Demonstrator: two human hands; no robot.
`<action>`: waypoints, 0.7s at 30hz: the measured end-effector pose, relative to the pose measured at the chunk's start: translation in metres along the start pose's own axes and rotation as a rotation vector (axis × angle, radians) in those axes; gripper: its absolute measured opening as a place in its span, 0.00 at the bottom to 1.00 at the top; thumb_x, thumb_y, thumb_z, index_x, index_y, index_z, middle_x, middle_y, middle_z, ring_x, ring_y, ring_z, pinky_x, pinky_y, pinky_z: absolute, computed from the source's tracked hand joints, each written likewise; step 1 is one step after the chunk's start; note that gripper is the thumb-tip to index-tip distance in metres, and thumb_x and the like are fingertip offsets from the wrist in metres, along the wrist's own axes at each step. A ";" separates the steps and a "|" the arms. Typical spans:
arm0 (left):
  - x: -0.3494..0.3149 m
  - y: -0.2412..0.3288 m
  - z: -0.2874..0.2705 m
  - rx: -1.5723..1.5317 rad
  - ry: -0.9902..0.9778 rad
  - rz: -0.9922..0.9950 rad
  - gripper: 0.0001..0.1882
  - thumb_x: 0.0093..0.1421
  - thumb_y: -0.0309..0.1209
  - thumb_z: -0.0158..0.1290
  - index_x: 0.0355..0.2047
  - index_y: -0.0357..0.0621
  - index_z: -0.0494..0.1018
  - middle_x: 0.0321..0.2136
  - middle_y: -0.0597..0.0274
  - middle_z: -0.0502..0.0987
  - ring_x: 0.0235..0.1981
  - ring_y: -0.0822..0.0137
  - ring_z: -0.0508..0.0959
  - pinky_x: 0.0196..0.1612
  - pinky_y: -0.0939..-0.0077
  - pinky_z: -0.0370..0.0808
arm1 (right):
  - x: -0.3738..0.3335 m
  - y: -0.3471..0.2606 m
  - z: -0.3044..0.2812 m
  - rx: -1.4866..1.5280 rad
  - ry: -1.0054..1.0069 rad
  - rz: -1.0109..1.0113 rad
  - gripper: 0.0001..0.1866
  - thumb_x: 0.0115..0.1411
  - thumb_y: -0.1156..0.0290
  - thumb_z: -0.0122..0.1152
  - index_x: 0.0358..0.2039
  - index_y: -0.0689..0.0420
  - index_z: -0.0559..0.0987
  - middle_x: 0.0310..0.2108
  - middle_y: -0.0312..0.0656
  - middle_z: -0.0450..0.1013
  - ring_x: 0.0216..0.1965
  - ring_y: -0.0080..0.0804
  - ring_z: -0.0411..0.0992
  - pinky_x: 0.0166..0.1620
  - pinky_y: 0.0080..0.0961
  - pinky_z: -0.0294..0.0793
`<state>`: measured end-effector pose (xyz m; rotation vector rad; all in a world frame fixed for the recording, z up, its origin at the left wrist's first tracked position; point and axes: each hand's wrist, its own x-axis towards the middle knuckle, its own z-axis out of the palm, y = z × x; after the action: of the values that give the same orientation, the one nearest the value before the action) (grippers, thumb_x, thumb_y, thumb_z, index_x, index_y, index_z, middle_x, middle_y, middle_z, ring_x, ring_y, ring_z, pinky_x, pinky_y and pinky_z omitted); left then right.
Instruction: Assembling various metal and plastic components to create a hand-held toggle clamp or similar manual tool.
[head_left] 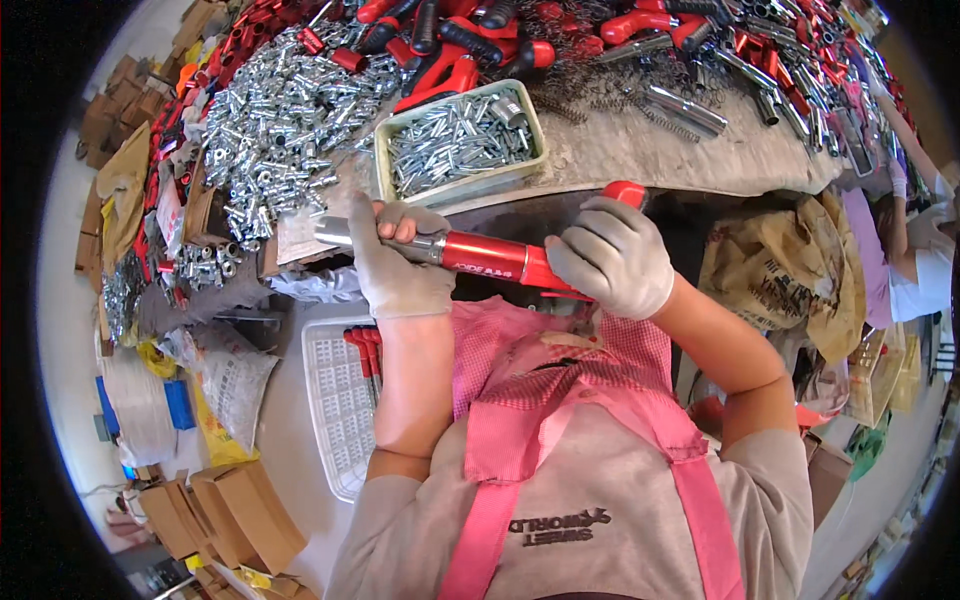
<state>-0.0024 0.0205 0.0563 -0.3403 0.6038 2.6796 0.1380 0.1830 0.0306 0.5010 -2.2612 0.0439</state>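
Note:
Held crosswise in front of my chest is a hand tool with a red tube body [484, 254], a silver barrel end and a red handle. My left hand [405, 265], in a grey-white glove, has its fingers wrapped round the silver barrel. Round the handle at the other end closes my right hand [615, 258], gloved alike; a red handle tip shows above its fingers. Just beyond my left hand, a pale plastic box [384, 165] on the bench holds many thin silver pins and one larger metal sleeve.
Heaped on the bench [590, 150] are small silver fittings [285, 120], red-and-black handles [440, 50], springs [585, 85] and metal tubes [685, 108]. A white basket [330, 420] with red-handled pieces stands low left. Brown sacking [790, 260] hangs at right, near another person's arm [896, 225].

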 end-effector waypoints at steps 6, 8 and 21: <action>-0.003 -0.023 0.002 0.303 -0.202 0.148 0.10 0.57 0.36 0.48 0.21 0.54 0.62 0.13 0.78 0.56 0.14 0.79 0.57 0.19 0.82 0.56 | -0.026 -0.018 -0.012 0.717 -0.123 0.706 0.25 0.39 0.65 0.70 0.39 0.60 0.74 0.29 0.44 0.72 0.30 0.41 0.72 0.37 0.35 0.72; 0.001 -0.010 0.000 -0.045 -0.709 -0.057 0.08 0.56 0.35 0.46 0.21 0.52 0.64 0.11 0.78 0.59 0.11 0.82 0.60 0.16 0.86 0.59 | -0.023 -0.040 -0.010 1.840 -0.199 1.288 0.17 0.50 0.75 0.62 0.41 0.61 0.72 0.27 0.39 0.72 0.25 0.27 0.71 0.34 0.28 0.72; -0.017 -0.043 0.038 0.209 -0.647 -0.295 0.12 0.61 0.30 0.46 0.21 0.44 0.61 0.12 0.72 0.58 0.12 0.80 0.60 0.18 0.84 0.59 | -0.059 -0.062 -0.028 0.681 0.200 0.909 0.16 0.39 0.68 0.68 0.29 0.55 0.73 0.23 0.40 0.73 0.26 0.38 0.73 0.30 0.32 0.71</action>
<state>0.0251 0.0686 0.0789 0.4482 0.5607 2.2263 0.2158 0.1517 -0.0014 -0.2353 -2.0508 1.2783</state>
